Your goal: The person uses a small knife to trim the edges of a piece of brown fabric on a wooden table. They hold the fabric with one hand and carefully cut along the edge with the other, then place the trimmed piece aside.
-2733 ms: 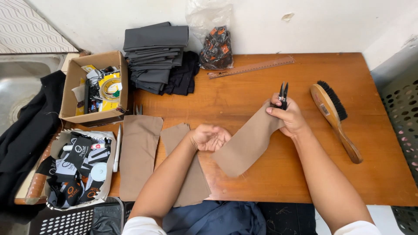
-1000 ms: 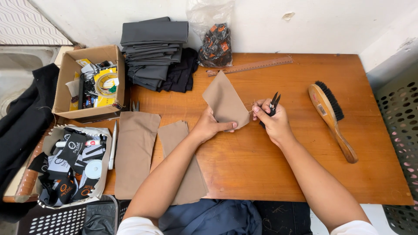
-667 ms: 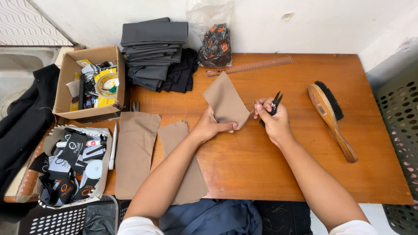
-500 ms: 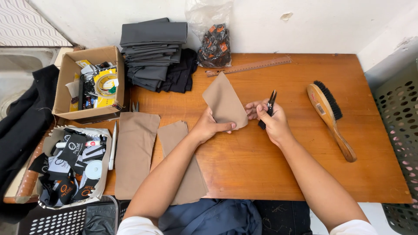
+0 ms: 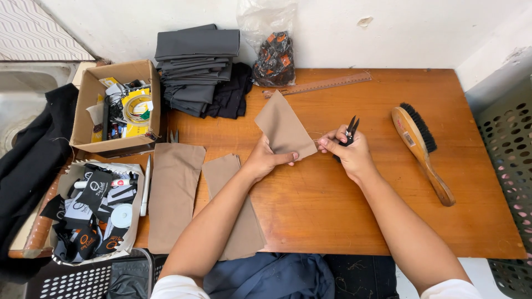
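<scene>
Left hand (image 5: 266, 160) pinching tan fabric piece (image 5: 282, 128); right hand (image 5: 349, 155) clutching half-hidden black snips (image 5: 350, 128).

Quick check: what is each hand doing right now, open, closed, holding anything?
Left hand: closed on the brown fabric piece, held up off the table.
Right hand: closed around black thread snips, fingertips pinching at the fabric's edge.

Three tan fabric pieces (image 5: 284, 128), one brush (image 5: 421, 149)

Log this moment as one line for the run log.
left hand: holds tan fabric piece up | right hand: holds black thread snips, pinches thread at fabric edge | wooden table: brush, ruler
</scene>
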